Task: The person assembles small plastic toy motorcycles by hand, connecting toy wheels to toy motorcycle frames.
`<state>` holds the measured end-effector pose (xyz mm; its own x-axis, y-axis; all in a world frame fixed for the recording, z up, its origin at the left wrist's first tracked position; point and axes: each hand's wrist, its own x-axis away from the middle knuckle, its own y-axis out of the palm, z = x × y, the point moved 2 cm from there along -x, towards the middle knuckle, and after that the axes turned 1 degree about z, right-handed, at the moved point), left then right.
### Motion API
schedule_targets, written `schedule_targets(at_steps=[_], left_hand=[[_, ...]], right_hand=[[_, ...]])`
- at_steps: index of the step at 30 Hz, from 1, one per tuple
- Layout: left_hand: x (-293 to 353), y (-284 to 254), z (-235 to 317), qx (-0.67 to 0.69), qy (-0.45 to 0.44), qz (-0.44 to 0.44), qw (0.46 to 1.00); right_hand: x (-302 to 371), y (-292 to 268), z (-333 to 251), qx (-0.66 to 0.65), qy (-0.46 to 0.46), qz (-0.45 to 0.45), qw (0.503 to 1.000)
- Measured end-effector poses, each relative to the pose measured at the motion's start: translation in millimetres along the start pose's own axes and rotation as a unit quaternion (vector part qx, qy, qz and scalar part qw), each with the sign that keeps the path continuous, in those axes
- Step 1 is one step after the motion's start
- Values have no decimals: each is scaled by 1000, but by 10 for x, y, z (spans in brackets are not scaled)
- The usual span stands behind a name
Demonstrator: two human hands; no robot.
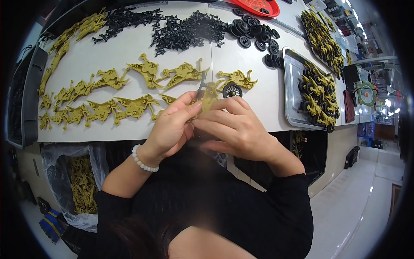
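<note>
Work looks partway along: the left hand (pixel 174 123) and right hand (pixel 237 125) pinch a blurred mustard-yellow moulded plastic piece (pixel 210 94) between their fingertips. Right of the fingers, wheeled yellow assemblies (pixel 319 111) lie in a silver metal tray (pixel 292 95), seemingly done; left of them, bare yellow parts (pixel 136 107) form rows, and beyond, loose black spoked wheels (pixel 244 41) and small black forked pieces (pixel 183 35) remain unused.
</note>
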<state>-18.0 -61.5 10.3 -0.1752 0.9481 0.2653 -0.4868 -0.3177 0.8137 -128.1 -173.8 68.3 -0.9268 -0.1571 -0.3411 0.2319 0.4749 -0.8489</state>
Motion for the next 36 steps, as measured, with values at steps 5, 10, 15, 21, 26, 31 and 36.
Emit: schedule_targets(at_steps=[5,10,15,21,26,31,36], left_hand=[[0,4,-22,22,2,11,1000],[23,-6,0,18,11,34,999],[118,-107,130,-43,12,23,999],[187,-128,189,-53,21,24,998],[187,-134,176,-44,7,20,999],[139,-133,158,-51,-5,18,999],[48,-123,83,-53,-42,-6,998]], right_hand=[[47,76,21,19,-1,19,1000],[66,1,33,0,7,48,999],[343,-342,555,92,188,169,963],[451,-170,955,130,207,53,968],[447,-176,1054,111,210,63,969],[562,-465,977,-328,327,200,864],[146,-618,710,-334,181,-98,920]])
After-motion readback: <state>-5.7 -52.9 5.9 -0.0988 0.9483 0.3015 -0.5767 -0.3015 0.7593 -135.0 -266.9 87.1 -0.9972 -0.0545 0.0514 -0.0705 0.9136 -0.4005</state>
